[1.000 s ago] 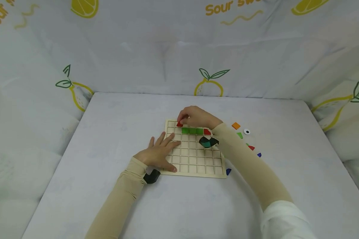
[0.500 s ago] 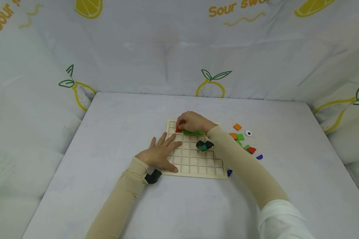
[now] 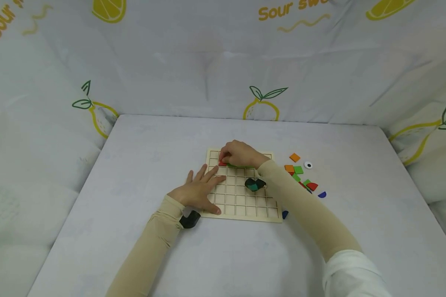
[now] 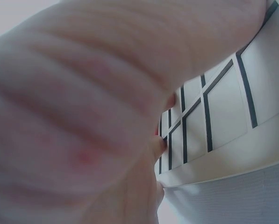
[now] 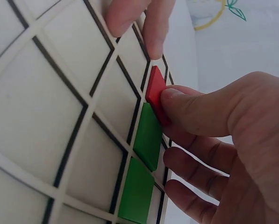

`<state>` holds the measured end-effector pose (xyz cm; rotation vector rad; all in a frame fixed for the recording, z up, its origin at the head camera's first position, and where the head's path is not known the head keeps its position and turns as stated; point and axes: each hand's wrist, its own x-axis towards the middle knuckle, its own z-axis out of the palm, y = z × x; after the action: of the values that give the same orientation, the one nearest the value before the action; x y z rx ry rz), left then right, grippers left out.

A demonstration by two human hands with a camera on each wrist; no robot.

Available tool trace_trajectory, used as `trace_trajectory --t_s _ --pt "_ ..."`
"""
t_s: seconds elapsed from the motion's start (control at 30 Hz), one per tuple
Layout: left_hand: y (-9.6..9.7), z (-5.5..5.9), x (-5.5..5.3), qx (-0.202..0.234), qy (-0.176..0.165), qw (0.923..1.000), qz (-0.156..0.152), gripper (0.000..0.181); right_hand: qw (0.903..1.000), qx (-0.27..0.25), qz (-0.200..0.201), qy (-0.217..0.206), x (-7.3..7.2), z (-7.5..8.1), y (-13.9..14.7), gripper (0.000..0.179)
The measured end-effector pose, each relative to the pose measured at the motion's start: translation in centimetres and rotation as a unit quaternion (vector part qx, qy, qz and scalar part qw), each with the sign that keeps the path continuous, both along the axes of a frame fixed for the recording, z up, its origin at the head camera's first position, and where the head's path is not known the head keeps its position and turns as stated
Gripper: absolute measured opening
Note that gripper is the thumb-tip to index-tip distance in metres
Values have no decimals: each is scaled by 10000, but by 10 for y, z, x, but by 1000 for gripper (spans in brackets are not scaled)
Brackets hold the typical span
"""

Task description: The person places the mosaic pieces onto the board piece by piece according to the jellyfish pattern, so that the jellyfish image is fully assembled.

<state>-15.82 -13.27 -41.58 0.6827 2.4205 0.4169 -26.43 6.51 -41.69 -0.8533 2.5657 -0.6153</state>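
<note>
A pale wooden grid board point(image 3: 241, 202) lies on the table. My left hand point(image 3: 195, 194) rests on its left side with the fingers spread. Near the far edge, my right hand point(image 3: 241, 153) pinches a small red tile point(image 5: 155, 88) between thumb and fingers. The tile sits in or on a grid cell at the left end of a row, beside a green tile point(image 5: 148, 135); a second green tile point(image 5: 137, 191) follows it. The right hand hides most of this row in the head view. Two left fingertips show close to the red tile in the right wrist view.
Right of the board are loose pieces: an orange square point(image 3: 295, 157), a white disc with a dark centre point(image 3: 308, 165), a green square point(image 3: 298, 170), a red piece point(image 3: 312, 187) and a blue piece point(image 3: 322, 194). Another blue piece point(image 3: 285, 214) lies by the near right corner.
My right hand has brought the red tile slightly down and toward me, from the farthest row to the cell beside the green tiles. My left hand stays in place on the board.
</note>
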Motion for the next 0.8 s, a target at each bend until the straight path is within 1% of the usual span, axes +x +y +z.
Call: trace_trajectory --t_s 0.17,0.33,0.4,0.47,0.53,0.63,0.7,0.8 --pt "1 2 0 0 58 10000 -73 103 9995 117 -15 288 4 2 1 15" --pt "1 1 -1 -21 64 10000 -67 104 9970 417 -36 644 7 1 -1 15" --pt "2 0 -1 -48 46 10000 -45 104 9974 375 -112 606 8 2 0 19" --pt "2 0 -1 -70 42 10000 -39 103 9986 97 -191 477 9 5 4 25" --pt "3 -1 -1 -72 32 10000 -28 103 9988 -321 -262 265 10 8 9 31" --pt "3 -1 0 -90 37 10000 -14 104 9953 -902 -344 -52 12 15 19 35" --pt "2 -1 0 -103 34 9999 4 104 9926 -1132 -399 -184 13 20 27 35" --pt "1 -1 0 -113 40 9999 13 104 9894 -1318 -539 -276 16 27 39 35"
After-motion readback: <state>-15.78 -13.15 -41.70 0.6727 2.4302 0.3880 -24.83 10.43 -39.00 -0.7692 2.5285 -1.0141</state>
